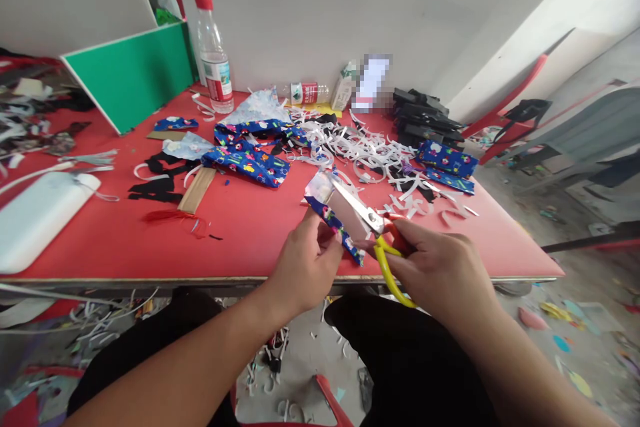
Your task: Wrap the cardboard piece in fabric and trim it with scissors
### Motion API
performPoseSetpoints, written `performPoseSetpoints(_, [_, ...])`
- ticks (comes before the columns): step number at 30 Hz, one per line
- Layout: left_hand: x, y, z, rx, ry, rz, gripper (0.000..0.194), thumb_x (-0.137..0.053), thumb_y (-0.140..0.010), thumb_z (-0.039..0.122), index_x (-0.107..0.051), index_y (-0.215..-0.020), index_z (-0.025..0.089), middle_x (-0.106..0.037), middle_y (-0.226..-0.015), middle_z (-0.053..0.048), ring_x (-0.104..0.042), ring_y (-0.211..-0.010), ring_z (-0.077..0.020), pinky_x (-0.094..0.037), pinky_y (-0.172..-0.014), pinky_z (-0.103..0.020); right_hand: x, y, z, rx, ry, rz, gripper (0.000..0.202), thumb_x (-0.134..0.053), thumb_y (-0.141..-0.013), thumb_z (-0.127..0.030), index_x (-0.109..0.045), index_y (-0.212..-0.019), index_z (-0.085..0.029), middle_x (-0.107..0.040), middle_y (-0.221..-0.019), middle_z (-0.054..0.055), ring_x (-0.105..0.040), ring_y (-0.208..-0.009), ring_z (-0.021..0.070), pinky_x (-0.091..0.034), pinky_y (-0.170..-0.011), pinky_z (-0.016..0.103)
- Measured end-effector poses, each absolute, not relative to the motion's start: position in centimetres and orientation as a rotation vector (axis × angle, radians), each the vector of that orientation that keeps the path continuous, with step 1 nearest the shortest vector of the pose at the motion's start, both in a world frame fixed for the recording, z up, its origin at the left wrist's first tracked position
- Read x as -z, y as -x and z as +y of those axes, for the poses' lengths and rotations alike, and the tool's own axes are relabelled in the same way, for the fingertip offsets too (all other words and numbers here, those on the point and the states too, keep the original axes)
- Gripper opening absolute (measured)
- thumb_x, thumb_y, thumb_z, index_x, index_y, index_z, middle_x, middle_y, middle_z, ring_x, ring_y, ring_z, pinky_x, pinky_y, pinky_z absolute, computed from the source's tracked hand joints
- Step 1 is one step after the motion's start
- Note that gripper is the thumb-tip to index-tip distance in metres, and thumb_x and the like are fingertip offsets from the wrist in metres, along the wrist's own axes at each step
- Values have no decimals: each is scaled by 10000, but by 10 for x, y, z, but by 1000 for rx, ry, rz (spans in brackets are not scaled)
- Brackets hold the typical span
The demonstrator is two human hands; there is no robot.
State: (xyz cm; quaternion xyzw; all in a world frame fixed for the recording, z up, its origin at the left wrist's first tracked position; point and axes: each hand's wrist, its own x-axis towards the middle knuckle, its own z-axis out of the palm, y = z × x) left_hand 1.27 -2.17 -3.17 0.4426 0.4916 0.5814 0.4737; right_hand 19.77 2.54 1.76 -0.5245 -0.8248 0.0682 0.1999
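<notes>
My left hand (pixel 311 257) pinches a folded piece of blue patterned fabric (pixel 334 223) near the table's front edge. A pale, whitish layer shows along the fabric's upper side. In my right hand (pixel 437 263) is a pair of scissors (pixel 371 217) with a yellow and an orange-red handle. The blades point up and left and lie along the pale layer; how far apart they stand is hard to tell. Behind the hands, more blue patterned fabric (pixel 250 163) lies on the red table (pixel 250 233). A heap of white strips (pixel 350 147) spreads beyond the scissors.
A bottle with a red cap (pixel 216 73) stands at the back beside a green board (pixel 135 77). Another bottle (pixel 307 93) lies by the wall. Black pieces (pixel 425 120) are stacked at back right, near folded blue fabric (pixel 447 159). A white device (pixel 47 220) rests at left.
</notes>
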Motion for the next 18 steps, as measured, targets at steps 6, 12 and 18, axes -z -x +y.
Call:
performPoseSetpoints(6, [27,-7,-14,-1401,-790,1096,190,-715,-878,300,-601,-997,205,-701,-808,-15,-748,-692,-196,-654,-685,-358,-20,-203,42,-136,1723,-2225,544,-593,-848,-791,-673,-865,-253,-567,-560,-4,-486,-490,189,-325,-500,295])
performPoseSetpoints(12, [27,-2,-11,-1495,-622,1029,281,-800,-823,379,-598,-848,185,-714,-754,-18,-787,-751,-233,-672,-742,-390,-14,-213,38,-233,1813,-2275,522,-551,-858,-747,-649,-933,-240,-617,-619,18,-534,-540,211,-356,-528,301])
performPoseSetpoints(18, [30,-4,-10,-1517,-671,1093,273,-782,-866,412,-637,-890,182,-782,-831,-72,-803,-883,-281,-674,-786,-424,-8,-219,30,-22,1590,-2515,323,-611,-875,-527,-656,-957,-217,-699,-771,66,-622,-648,236,-346,-567,304])
